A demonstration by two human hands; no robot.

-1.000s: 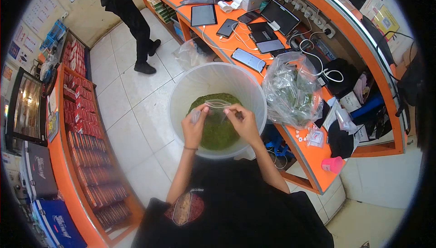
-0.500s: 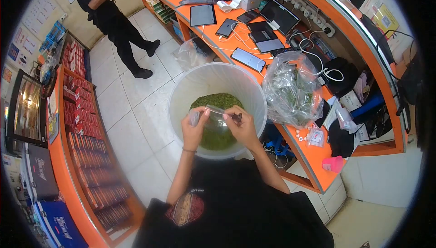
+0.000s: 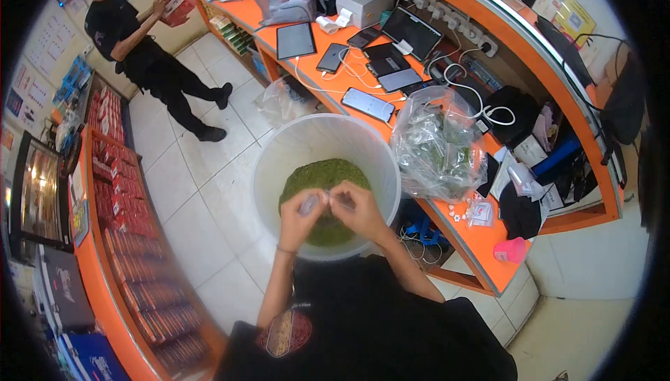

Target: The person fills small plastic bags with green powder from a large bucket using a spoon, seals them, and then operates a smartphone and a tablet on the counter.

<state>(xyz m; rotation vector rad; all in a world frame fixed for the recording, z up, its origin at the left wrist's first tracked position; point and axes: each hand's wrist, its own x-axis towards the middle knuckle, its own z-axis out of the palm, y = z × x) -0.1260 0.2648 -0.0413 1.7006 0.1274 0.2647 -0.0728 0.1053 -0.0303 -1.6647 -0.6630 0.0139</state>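
Both my hands are held close together above a large translucent plastic tub (image 3: 380, 154). Loose, finely chopped green material (image 3: 322, 172) covers its bottom. My left hand (image 3: 301, 217) is closed on a small clear plastic bag (image 3: 309, 204), part of which bulges out by the thumb. My right hand (image 3: 359, 212) pinches at the bag's end, fingertips meeting those of the left. Something small and dark shows between the right fingers, too hidden to name. A big clear plastic bag (image 3: 440, 147) of filled small packets lies on the orange counter right of the tub.
On the orange counter (image 3: 481, 252) are phones, a tablet (image 3: 295, 40), a label printer (image 3: 364, 4), cables and a pink cup (image 3: 509, 250). An orange shelf of red packs (image 3: 129, 192) stands left. Another person (image 3: 150, 53) stands on the tiled floor, holding a red package (image 3: 176, 8).
My hands have come together; the clear plastic stretched between them before is now mostly hidden by fingers. The view has shifted slightly, and the other person's red package shows more fully.
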